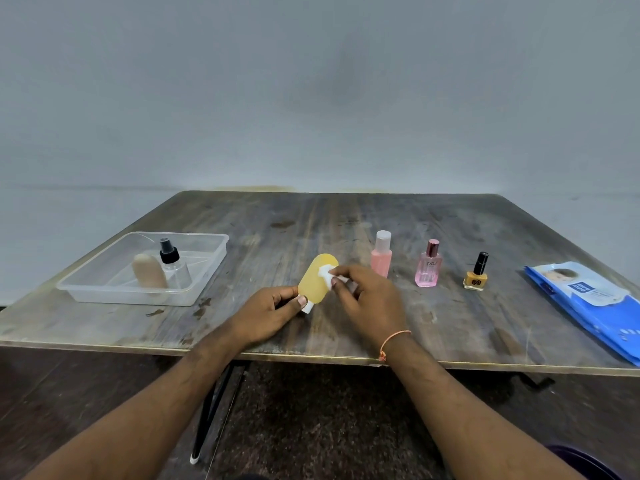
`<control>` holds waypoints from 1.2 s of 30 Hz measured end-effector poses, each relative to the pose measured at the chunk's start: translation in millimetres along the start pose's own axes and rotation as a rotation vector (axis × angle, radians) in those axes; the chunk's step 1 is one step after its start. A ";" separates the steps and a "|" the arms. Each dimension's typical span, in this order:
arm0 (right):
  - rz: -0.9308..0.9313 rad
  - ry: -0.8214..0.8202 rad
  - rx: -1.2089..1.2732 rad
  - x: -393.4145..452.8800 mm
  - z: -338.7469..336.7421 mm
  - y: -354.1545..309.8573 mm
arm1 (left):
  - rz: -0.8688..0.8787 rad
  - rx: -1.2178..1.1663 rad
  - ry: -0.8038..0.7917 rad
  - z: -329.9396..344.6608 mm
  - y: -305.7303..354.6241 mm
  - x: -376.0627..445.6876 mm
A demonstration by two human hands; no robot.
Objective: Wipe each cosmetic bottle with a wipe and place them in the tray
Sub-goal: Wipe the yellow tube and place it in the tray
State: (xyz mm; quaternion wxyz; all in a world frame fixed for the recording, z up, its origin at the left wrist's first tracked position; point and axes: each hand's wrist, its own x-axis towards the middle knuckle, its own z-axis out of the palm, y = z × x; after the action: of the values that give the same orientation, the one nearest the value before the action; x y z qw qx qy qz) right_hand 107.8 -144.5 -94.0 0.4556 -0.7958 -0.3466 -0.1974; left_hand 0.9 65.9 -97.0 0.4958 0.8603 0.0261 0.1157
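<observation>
My left hand (268,311) grips a yellow squeeze bottle (316,280) near its white cap, holding it tilted above the table's middle. My right hand (367,303) presses a small white wipe (326,273) against the bottle's upper side. The clear plastic tray (138,296) stands at the left; inside it are a clear spray bottle with a black top (173,268) and a beige bottle (149,275). To the right of my hands stand a pink bottle with a pale cap (381,254), a pink perfume bottle (428,265) and a yellow nail polish (476,273).
A blue pack of wet wipes (585,303) lies at the table's right edge. The wooden table (311,216) ends close to my forearms, with dark floor and table legs below. A plain grey wall rises behind.
</observation>
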 end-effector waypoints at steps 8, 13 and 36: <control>0.103 0.038 0.072 2.4 -2.1 2.1 | 0.000 0.007 -0.007 -0.5 0.0 -0.2; -0.101 -0.201 0.051 -4.7 0.5 -2.9 | -0.025 -0.039 0.009 -0.9 -1.9 0.5; -0.185 -0.154 -0.015 -8.4 0.9 -7.1 | -0.011 0.058 -0.055 -0.6 7.4 -6.1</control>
State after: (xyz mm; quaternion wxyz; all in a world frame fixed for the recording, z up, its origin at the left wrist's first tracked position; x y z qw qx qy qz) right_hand 96.9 -144.4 -95.6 0.4017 -0.7765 -0.4511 -0.1794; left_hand -5.7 61.7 -91.4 0.4716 0.8771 0.0206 0.0884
